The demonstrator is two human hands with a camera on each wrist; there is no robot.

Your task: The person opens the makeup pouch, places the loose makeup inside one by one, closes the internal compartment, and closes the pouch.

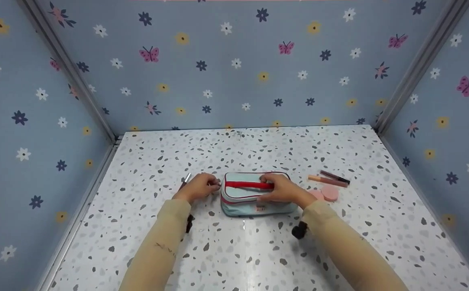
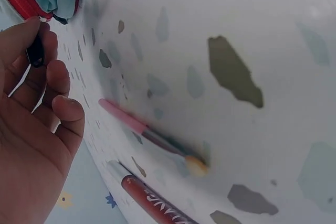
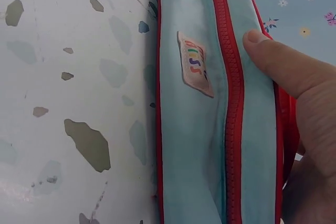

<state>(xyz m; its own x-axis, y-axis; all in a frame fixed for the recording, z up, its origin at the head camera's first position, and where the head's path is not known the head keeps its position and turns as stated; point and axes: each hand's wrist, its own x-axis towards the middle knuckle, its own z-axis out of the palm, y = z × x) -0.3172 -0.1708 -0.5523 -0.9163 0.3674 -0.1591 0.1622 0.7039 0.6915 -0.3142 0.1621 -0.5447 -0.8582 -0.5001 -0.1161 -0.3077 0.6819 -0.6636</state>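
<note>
A light blue zippered cosmetic bag [image 1: 238, 208] with red piping and a red top handle [image 1: 246, 184] stands upright on the table. At the bag's left end, my left hand [image 1: 198, 188] pinches its black zipper pull [image 2: 35, 53] between thumb and fingers. My right hand [image 1: 282, 189] grips the bag's top from the right, thumb on the front edge above the red zipper [image 3: 231, 77] and fingers over the handle side. The zipper looks closed along the front. A small label [image 3: 195, 65] is sewn on the front face. The right fingertips are mostly hidden.
Near my left hand lie a pink-handled makeup brush [image 2: 149, 136] and a red tube with a silvery end [image 2: 152, 200]. Right of the bag are pink round sponges [image 1: 330, 192] and two slim tubes [image 1: 328, 180]. Patterned walls [image 1: 234, 81] enclose the speckled table [image 1: 234, 262].
</note>
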